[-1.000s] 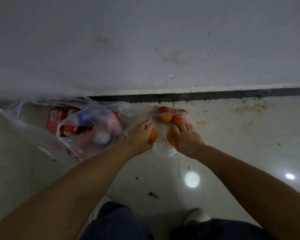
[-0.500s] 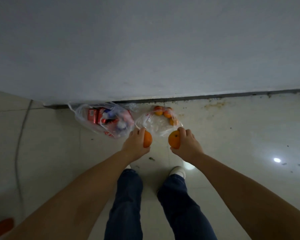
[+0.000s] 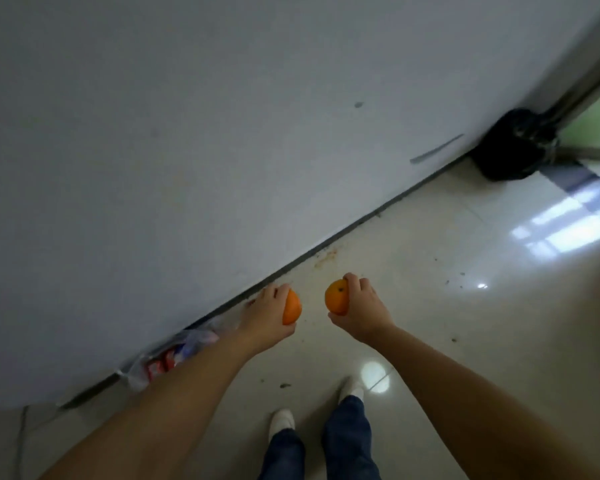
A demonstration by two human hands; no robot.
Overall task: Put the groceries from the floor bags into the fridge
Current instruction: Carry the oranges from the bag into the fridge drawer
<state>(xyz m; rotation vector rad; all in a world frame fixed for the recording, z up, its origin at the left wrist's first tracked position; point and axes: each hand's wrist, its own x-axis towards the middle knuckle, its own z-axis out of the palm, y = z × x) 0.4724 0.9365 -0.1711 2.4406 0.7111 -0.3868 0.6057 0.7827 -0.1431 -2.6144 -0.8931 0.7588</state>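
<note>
My left hand (image 3: 265, 317) is closed around an orange (image 3: 291, 308), held out in front of me above the floor. My right hand (image 3: 362, 311) grips a second orange (image 3: 336, 301) a short gap to the right of the first. A clear plastic bag with red cans (image 3: 168, 356) lies on the floor against the wall, partly hidden behind my left forearm. The bag of oranges is hidden or out of view. No fridge shows in this view.
A grey-white wall (image 3: 187, 150) runs diagonally across the view with a dark baseboard strip (image 3: 361, 220). A black bag (image 3: 510, 147) sits in the far right corner by a doorway. The glossy tiled floor (image 3: 465, 306) stretches right. My legs and white shoes (image 3: 352, 389) are below.
Both hands lifted an orange each out of the floor bag and rose away from it. I stood up and turned right, so the bags slid to the lower left.
</note>
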